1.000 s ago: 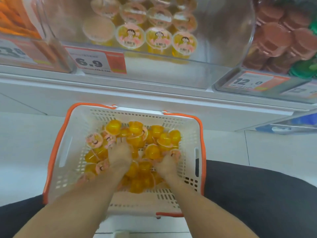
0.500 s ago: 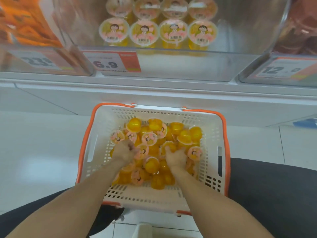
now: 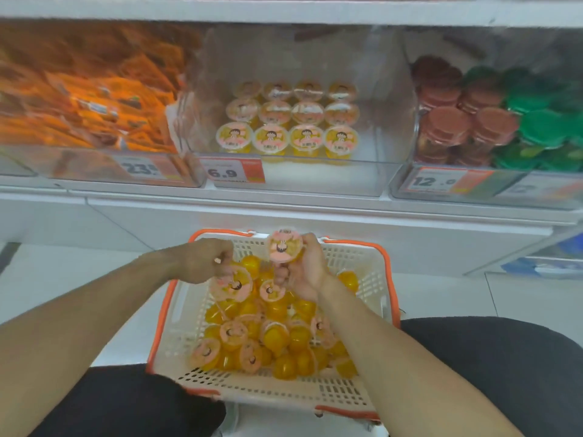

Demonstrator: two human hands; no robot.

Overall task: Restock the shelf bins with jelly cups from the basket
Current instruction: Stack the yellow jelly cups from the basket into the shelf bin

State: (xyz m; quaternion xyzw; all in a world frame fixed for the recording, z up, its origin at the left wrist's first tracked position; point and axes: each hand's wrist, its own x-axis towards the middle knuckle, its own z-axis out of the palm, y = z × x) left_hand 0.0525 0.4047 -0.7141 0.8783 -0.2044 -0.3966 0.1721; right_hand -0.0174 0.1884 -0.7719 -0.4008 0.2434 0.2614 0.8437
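Note:
A white basket with an orange rim (image 3: 170, 307) sits on the floor between my knees, full of yellow jelly cups (image 3: 277, 339) with pink lids. My left hand (image 3: 202, 263) is raised over the basket's far side and grips jelly cups, one pink lid (image 3: 232, 287) showing below its fingers. My right hand (image 3: 307, 269) holds one jelly cup (image 3: 285, 246) up by its side and another (image 3: 272, 291) lower in its fingers. The clear middle shelf bin (image 3: 391, 146) above holds several rows of the same cups (image 3: 287, 121), with room on its right.
Left bin (image 3: 79, 99) holds orange snack packs, price tag 23. Right bin (image 3: 473, 124) holds stacked brown and green lidded cups, tag 12.0. The middle bin's tag (image 3: 232, 170) reads 6.9. White shelf edge (image 3: 284, 209) runs across above the basket. My dark-trousered knees flank the basket.
Both hands have lifted out of the pile with jelly cups gripped, rising toward the basket's far rim. The view has tilted up, showing more of the shelf bins.

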